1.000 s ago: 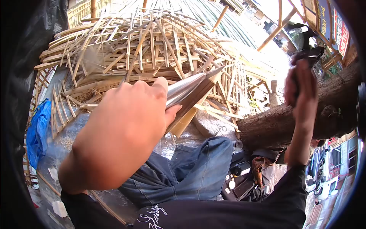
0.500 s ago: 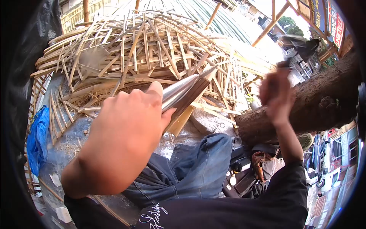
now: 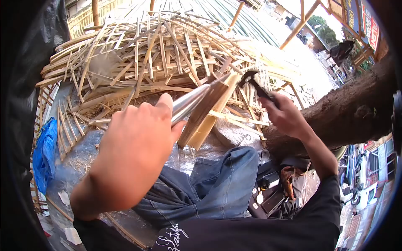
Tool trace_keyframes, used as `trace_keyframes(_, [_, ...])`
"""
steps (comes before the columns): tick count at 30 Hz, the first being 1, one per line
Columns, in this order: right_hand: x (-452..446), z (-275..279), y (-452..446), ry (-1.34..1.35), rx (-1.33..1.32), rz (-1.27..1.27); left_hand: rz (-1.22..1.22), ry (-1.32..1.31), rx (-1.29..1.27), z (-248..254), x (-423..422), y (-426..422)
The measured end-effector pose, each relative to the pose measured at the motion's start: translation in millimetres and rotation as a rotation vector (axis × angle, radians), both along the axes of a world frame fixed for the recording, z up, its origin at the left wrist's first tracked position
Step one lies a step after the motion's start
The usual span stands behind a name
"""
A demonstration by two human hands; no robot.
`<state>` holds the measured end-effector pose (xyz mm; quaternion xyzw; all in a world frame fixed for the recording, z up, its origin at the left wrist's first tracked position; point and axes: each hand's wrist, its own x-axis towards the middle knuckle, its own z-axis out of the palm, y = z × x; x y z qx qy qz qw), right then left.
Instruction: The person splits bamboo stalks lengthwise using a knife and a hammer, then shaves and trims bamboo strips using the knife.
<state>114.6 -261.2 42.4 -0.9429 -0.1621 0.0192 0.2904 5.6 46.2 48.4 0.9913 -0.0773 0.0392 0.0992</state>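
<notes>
My left hand (image 3: 140, 142) is closed around a long silver metal tool (image 3: 190, 99) with a narrow, tapering far end. That end lies across the top of a split bamboo piece (image 3: 207, 117), which stands tilted on the ground. Whether the tip is sunk into the bamboo I cannot tell. A hammer (image 3: 261, 90) with a dark head and handle is gripped in my right hand (image 3: 284, 115). Its head is close to the bamboo's top, just right of the tool's tip; contact is not clear.
A large heap of bamboo strips (image 3: 167, 54) lies ahead. A thick log (image 3: 343, 111) slants along the right. Blue plastic (image 3: 45, 154) hangs at left. Beside my jeans-covered leg (image 3: 226, 175) are a dark box (image 3: 268, 203) and small items. Long green poles (image 3: 205, 16) lie behind the heap.
My right hand has swung the hammer down and left, from raised at the right to beside the bamboo's top. The left hand keeps its grip, and more of the bamboo shows right of the tool.
</notes>
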Motion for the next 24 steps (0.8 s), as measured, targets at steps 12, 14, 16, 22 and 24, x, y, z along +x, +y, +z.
trace_keyframes(12, [12, -11, -6, 0.059, -0.082, -0.052, -0.045, 0.012, -0.009, -17, 5, 6])
trace_keyframes(14, [-8, 14, -3, -0.082, 0.274, -0.128, -0.014, 0.031, -0.042, -16, 4, 8])
trace_keyframes(16, [-17, 30, -4, -0.164, 0.655, -0.074, -0.025, 0.047, -0.062, -16, 7, 5])
trace_keyframes(22, [14, -50, 11, 0.103, -0.231, 0.132, -0.038, -0.068, 0.075, -30, 6, 3])
trace_keyframes(24, [9, -52, 2, 0.129, -0.114, 0.059, -0.014, 0.092, 0.011, -28, 13, 7])
